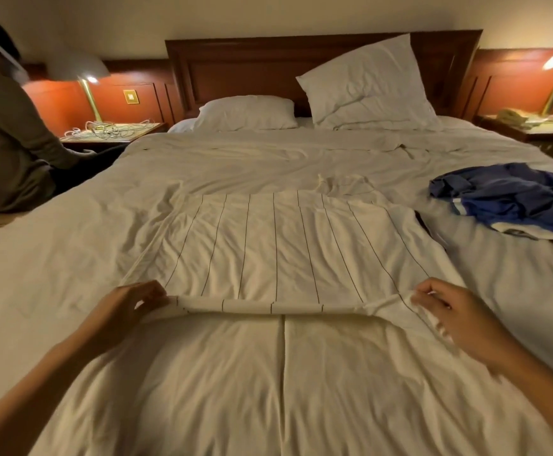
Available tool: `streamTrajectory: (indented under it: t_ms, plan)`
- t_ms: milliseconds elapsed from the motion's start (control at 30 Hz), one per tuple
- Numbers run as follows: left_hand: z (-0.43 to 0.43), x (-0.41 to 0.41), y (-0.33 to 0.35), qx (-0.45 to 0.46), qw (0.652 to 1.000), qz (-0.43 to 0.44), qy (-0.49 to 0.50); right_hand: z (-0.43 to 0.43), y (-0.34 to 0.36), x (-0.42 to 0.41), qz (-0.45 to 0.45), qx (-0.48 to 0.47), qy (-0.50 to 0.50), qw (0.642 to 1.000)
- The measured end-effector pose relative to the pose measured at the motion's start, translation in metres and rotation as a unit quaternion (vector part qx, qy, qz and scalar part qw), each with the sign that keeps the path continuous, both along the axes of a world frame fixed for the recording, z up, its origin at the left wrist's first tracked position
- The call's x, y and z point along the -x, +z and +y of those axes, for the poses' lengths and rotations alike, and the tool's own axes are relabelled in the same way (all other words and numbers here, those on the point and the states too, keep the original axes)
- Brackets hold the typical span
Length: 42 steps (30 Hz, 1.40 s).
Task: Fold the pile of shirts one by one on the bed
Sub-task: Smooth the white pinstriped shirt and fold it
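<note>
Your left hand [137, 302] and right hand [451, 312] each pinch a near hem corner of the striped shirt [278, 251], fingers [426, 291] curled, while it lies flat on the bed [71, 258] with its long axis toward the headboard [252, 67], equally near both hands.

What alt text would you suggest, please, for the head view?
A left hand and a right hand pinch the near corners of a white pinstriped shirt spread on a bed. Crumpled blue clothing lies to its right; another person sits at the bed's far left edge.
</note>
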<state>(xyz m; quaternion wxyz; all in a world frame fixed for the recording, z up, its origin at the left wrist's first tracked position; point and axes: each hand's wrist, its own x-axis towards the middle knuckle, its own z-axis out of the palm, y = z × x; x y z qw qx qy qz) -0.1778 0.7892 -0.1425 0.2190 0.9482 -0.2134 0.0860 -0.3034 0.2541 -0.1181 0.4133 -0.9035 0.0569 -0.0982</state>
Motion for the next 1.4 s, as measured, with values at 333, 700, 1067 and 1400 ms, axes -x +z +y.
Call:
streamTrajectory:
  t_ms: [333, 700, 1067, 1400]
  plan:
    - [-0.048, -0.145, 0.042, -0.109, 0.982, -0.091, 0.126, 0.01, 0.041, -0.218, 0.056, 0.297, -0.04, 0.952]
    - [-0.029, -0.103, -0.02, -0.185, 0.939, 0.008, 0.288, -0.039, -0.068, -0.098, 0.158, 0.284, -0.315, 0.891]
    - [-0.015, -0.111, 0.021, -0.152, 0.949, 0.049, 0.271, -0.058, -0.014, -0.116, 0.035, 0.131, -0.209, 0.969]
    - [0.034, -0.051, 0.045, -0.317, 0.887, 0.223, 0.251, -0.039, 0.04, -0.055, 0.353, 0.384, -0.054, 0.851]
